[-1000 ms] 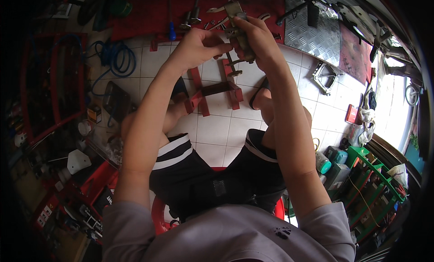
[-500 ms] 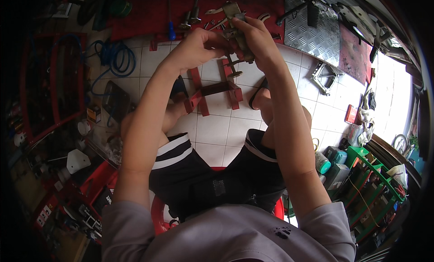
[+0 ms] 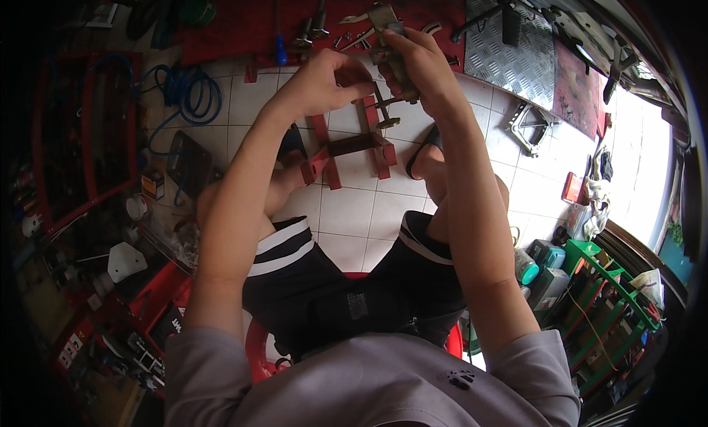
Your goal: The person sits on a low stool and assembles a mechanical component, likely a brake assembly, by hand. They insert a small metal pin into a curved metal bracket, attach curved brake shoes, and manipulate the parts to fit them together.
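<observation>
Over the near edge of the red workbench [image 3: 243,40], my right hand [image 3: 424,69] is wrapped round a brass-coloured mechanical metal part [image 3: 382,16]. A thin rod with a small disc at its end [image 3: 388,122] points down from this part toward me. Just left of it is my left hand [image 3: 332,80], its fingers curled and the tips drawn together near the rod. Whatever those fingertips may hold is too small or hidden to make out. On the bench behind lie loose small hardware [image 3: 346,38], two metal valve-like pieces [image 3: 318,21] and a blue-handled screwdriver [image 3: 280,51].
A red metal stand [image 3: 354,144] is on the tiled floor between my feet. Left are a coiled blue hose [image 3: 190,95] and a red rack [image 3: 88,132]. Right are a checker plate [image 3: 509,51], a metal bracket [image 3: 529,128] and a green tool rack [image 3: 608,279].
My left hand has drawn slightly left, away from the metal part. The rod's disc end has swung a little to the right, while my right hand keeps its hold.
</observation>
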Motion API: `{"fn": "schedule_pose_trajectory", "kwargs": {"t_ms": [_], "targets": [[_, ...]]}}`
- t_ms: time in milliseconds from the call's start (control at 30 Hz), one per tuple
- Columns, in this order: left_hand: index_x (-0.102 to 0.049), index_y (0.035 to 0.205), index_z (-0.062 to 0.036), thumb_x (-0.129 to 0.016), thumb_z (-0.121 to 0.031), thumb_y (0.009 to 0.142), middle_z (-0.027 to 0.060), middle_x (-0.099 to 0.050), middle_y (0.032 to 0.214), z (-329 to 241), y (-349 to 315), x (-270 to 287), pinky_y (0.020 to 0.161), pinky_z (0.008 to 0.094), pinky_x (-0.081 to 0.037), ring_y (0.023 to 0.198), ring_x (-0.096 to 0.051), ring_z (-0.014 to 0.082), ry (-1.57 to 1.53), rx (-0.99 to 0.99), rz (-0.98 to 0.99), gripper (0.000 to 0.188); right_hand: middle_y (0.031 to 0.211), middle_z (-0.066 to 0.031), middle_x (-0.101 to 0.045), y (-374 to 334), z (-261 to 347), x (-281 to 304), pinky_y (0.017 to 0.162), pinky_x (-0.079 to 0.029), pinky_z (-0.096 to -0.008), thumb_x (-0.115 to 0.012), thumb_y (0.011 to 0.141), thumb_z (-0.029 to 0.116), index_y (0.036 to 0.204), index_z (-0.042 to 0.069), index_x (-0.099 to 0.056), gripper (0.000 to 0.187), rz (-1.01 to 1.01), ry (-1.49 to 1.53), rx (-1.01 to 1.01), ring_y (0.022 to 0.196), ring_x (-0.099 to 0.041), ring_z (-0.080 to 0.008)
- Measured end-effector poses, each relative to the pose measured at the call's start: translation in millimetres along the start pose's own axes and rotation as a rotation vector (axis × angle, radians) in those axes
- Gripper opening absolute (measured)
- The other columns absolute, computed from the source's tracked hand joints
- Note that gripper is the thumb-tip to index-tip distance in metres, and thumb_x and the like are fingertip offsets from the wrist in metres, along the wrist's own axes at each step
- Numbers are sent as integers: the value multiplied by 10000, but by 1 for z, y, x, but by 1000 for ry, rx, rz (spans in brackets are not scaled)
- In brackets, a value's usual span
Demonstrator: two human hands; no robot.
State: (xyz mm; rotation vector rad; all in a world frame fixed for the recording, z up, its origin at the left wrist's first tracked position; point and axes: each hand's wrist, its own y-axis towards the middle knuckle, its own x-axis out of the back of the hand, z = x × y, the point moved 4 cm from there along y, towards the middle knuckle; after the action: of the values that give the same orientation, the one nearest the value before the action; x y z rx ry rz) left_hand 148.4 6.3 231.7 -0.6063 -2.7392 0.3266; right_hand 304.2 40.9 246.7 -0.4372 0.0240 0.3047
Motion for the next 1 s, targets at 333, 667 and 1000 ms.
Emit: {"fn": "schedule_pose_trajectory", "kwargs": {"t_ms": [333, 667, 1000], "targets": [[-694, 957, -10, -686, -67, 839, 39, -700, 853, -1, 1, -2, 738, 268, -507, 799, -636, 103, -155, -55, 2, 131, 674, -47, -600, 0, 2, 0, 439, -406, -258, -541, 929, 267, 953, -7, -624, 287, 34, 9, -1, 517, -536, -104], [-702, 967, -11, -695, -89, 813, 69, -710, 935, -3, 2, 0, 877, 312, -486, 918, -647, 149, -143, -12, 23, 173, 659, -48, -589, -3, 4, -1, 411, -393, -255, -532, 941, 267, 947, 3, -611, 275, 19, 15, 11, 478, -517, -106], [-666, 947, 1, -679, -38, 838, 32, -682, 833, -6, 3, -6, 729, 263, -489, 756, -602, 96, -97, -134, 12, 116, 669, -46, -587, -3, 5, 0, 412, -390, -254, -532, 943, 267, 962, 12, -610, 267, 16, 30, 15, 486, -511, -105]]}}
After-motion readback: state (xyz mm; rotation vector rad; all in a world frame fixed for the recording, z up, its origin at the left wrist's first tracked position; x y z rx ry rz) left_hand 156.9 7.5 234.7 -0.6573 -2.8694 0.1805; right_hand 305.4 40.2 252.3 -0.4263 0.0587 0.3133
